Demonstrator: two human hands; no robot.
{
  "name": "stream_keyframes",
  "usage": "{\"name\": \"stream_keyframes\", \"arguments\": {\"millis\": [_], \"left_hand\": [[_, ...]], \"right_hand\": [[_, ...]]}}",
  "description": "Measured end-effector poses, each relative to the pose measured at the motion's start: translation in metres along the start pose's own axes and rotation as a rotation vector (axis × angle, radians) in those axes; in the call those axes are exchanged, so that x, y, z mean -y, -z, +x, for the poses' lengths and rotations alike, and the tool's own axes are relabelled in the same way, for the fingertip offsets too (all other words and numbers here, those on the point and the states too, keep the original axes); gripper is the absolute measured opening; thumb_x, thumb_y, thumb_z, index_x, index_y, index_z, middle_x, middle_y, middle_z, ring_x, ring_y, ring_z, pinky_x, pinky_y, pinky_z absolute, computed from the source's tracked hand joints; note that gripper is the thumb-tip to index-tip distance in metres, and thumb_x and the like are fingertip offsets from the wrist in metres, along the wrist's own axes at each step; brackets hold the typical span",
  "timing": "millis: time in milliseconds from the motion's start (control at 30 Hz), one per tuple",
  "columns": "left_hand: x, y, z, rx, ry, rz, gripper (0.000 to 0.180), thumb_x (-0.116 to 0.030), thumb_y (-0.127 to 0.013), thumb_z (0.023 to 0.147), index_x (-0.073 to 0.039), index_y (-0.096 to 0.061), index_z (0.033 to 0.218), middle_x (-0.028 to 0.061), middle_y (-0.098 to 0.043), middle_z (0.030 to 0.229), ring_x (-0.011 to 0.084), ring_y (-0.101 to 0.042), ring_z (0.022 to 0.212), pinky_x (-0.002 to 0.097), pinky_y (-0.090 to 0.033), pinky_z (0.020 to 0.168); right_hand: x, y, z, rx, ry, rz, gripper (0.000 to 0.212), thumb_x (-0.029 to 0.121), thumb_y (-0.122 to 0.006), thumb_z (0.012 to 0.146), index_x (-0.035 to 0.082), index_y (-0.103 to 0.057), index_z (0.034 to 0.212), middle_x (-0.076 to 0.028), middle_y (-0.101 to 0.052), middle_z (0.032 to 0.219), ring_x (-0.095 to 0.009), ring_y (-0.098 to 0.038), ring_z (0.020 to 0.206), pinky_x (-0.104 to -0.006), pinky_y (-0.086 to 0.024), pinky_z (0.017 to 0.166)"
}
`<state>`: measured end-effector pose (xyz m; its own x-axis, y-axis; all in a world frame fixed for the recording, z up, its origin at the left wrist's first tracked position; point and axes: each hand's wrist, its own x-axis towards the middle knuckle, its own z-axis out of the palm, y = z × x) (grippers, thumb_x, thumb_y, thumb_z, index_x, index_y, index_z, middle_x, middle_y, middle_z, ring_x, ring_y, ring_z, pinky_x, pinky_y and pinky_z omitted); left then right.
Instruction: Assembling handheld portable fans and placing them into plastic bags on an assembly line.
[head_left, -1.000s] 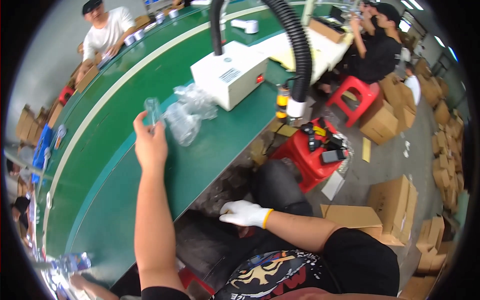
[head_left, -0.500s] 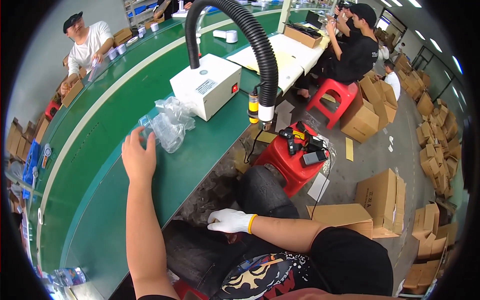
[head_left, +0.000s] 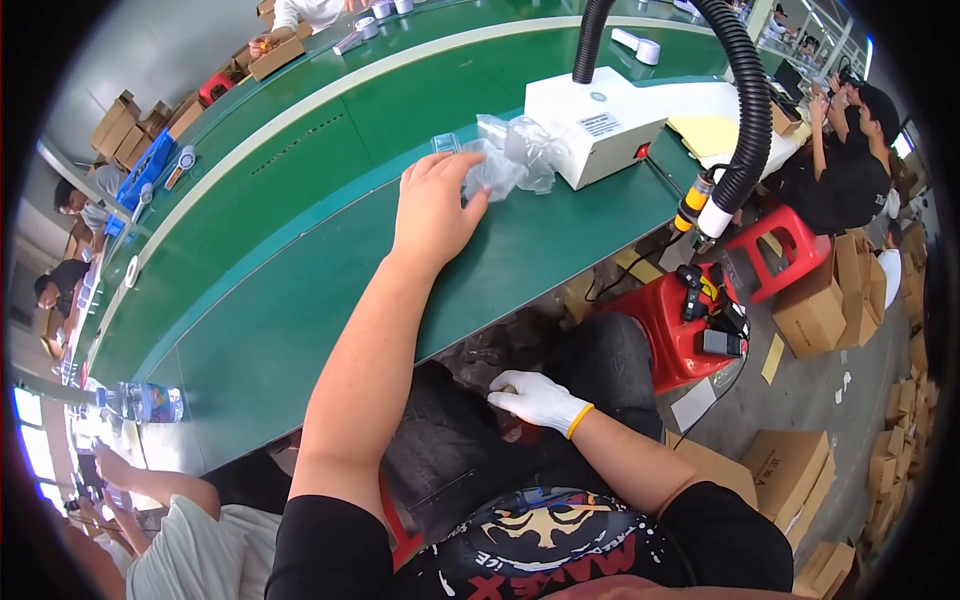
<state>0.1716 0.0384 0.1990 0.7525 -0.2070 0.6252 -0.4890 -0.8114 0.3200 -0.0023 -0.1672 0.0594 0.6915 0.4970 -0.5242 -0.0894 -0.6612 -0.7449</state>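
Note:
My bare left hand (head_left: pixel 436 205) reaches over the green work surface (head_left: pixel 300 345). Its thumb and fingers are apart, with the fingertips at the near edge of some crumpled clear plastic bags (head_left: pixel 512 160); whether they touch I cannot tell. A small clear bluish plastic piece (head_left: pixel 445 144) lies just beyond the fingers. My right hand (head_left: pixel 540 400), in a white knit glove with a yellow cuff, is low over my lap. Its fingers are curled closed, and what they may hold is hidden.
Beside the bags stands a white box machine (head_left: pixel 595 130) with a black flexible hose (head_left: pixel 755 100). A red stool (head_left: pixel 650 330) bears black devices. A water bottle (head_left: pixel 150 402) lies at left, near a co-worker's pale shirt (head_left: pixel 215 550). Cardboard boxes (head_left: pixel 785 475) stand at right.
My view has swung left, so the scene sits farther right, and a co-worker at lower left has come into view. My left hand has come closer to the bags.

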Motion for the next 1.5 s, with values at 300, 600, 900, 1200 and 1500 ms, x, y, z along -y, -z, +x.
{"name": "stream_keyframes", "arguments": {"millis": [300, 600, 900, 1200, 1500], "left_hand": [[-0.007, 0.010, 0.007, -0.190, 0.452, -0.296, 0.022, -0.015, -0.067, 0.098, -0.005, -0.072, 0.117, 0.0084, -0.076, 0.096, 0.0229, -0.072, 0.087, 0.0378, -0.057, 0.076], [-0.005, 0.029, 0.018, -0.353, 0.831, -1.245, 0.025, -0.020, -0.053, 0.108, -0.003, -0.061, 0.124, 0.0122, -0.071, 0.108, 0.0229, -0.071, 0.070, 0.0324, -0.055, 0.059], [0.013, 0.022, 0.013, -0.133, 0.709, -1.472, 0.036, -0.012, -0.054, 0.099, 0.001, -0.055, 0.134, 0.0164, -0.066, 0.124, 0.0247, -0.069, 0.084, 0.0377, -0.057, 0.076], [-0.007, 0.010, 0.011, -0.017, 0.517, -0.936, 0.060, 0.004, -0.059, 0.086, -0.001, -0.051, 0.145, 0.0150, -0.063, 0.131, 0.0157, -0.066, 0.089, 0.0293, -0.054, 0.078], [-0.021, 0.020, 0.008, 0.230, 0.518, -0.780, 0.059, 0.005, -0.053, 0.084, -0.008, -0.061, 0.141, 0.0111, -0.067, 0.131, 0.0110, -0.065, 0.079, 0.0267, -0.053, 0.071]], "right_hand": [[-0.004, -0.001, 0.002, 0.015, -0.002, 0.003, 0.049, 0.043, -0.065, 0.097, 0.006, -0.070, 0.129, -0.018, -0.075, 0.119, -0.033, -0.072, 0.113, -0.0382, -0.054, 0.099], [-0.010, -0.004, 0.005, 0.006, 0.022, 0.011, 0.049, 0.043, -0.066, 0.097, 0.006, -0.069, 0.129, -0.018, -0.075, 0.119, -0.033, -0.072, 0.112, -0.0385, -0.054, 0.098], [-0.005, 0.000, 0.001, -0.004, 0.027, 0.018, 0.052, 0.045, -0.065, 0.097, 0.003, -0.069, 0.128, -0.021, -0.075, 0.120, -0.037, -0.071, 0.113, -0.0419, -0.054, 0.099], [-0.007, -0.001, 0.001, 0.016, 0.021, 0.026, 0.049, 0.042, -0.066, 0.097, 0.005, -0.069, 0.130, -0.019, -0.075, 0.119, -0.034, -0.071, 0.112, -0.0387, -0.054, 0.099], [-0.010, -0.002, 0.004, 0.002, 0.027, 0.031, 0.050, 0.042, -0.066, 0.096, 0.003, -0.069, 0.128, -0.020, -0.075, 0.119, -0.034, -0.071, 0.112, -0.0393, -0.054, 0.099]]}}
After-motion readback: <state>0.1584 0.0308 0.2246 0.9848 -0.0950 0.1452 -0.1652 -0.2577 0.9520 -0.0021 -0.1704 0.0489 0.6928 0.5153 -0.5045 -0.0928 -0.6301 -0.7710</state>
